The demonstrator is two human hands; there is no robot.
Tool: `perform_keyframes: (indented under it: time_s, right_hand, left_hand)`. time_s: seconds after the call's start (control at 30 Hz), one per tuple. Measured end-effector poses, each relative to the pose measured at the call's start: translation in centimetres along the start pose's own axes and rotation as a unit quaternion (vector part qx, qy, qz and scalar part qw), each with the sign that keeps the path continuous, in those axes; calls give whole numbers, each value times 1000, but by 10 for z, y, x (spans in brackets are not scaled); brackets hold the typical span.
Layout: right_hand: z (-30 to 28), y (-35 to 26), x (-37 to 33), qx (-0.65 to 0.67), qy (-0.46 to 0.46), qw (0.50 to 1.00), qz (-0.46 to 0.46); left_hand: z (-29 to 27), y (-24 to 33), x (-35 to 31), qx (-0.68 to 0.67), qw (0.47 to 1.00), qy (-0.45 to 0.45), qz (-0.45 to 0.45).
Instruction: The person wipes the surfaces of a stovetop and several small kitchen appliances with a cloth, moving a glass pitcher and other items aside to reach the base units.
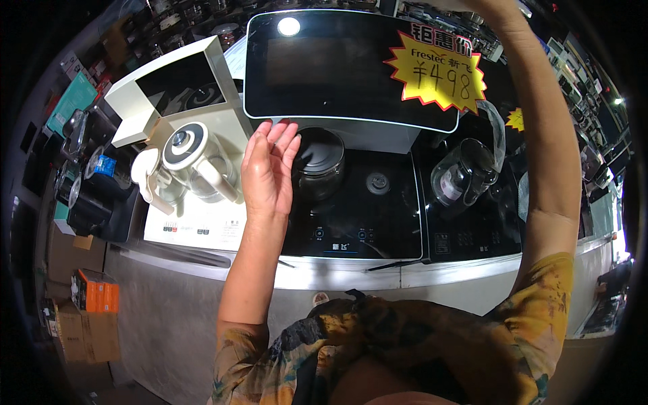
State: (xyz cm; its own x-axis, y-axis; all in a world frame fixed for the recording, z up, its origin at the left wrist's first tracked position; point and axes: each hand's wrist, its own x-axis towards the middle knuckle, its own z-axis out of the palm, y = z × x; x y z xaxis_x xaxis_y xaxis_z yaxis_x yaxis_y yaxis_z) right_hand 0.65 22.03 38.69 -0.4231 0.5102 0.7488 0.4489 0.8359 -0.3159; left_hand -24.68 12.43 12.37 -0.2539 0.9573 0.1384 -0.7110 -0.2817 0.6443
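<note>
My left hand [268,165] is palm up with its fingers stretched out, and nothing lies in it. Its fingertips are at the lower edge of a wide black glossy panel [324,74], touching or just under it. Close by on the right stands a dark lidded kettle [320,162] on a black glass base [364,209]. My right arm reaches up past the panel's right side. Only part of my right hand [491,5] shows at the top edge, its fingers cut off from sight. A yellow star-shaped price tag [439,71] is fixed to the panel's right part.
Left of my hand, a cream tea machine [172,101] carries a glass kettle [202,165] and a smaller cream-lidded pot [152,172]. To the right is a clear glass kettle [464,174]. The counter's pale front edge [337,275] runs before me. Boxes [94,293] sit lower left.
</note>
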Motion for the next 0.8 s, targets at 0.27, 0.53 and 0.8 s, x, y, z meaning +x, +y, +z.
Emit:
perform_keyframes:
  time_s: [0.27, 0.53, 0.8]
  right_hand:
    - [154, -16, 69, -69, 96, 975, -189]
    - [241, -66, 13, -136, -77, 985, -72]
    - [232, -124, -107, 23, -227, 969, -93]
  left_hand:
    - [-1, 4, 7, -151, 987, -41, -42]
    - [-10, 21, 5, -321, 941, -10, -108]
    - [-12, 0, -11, -196, 976, -99, -17]
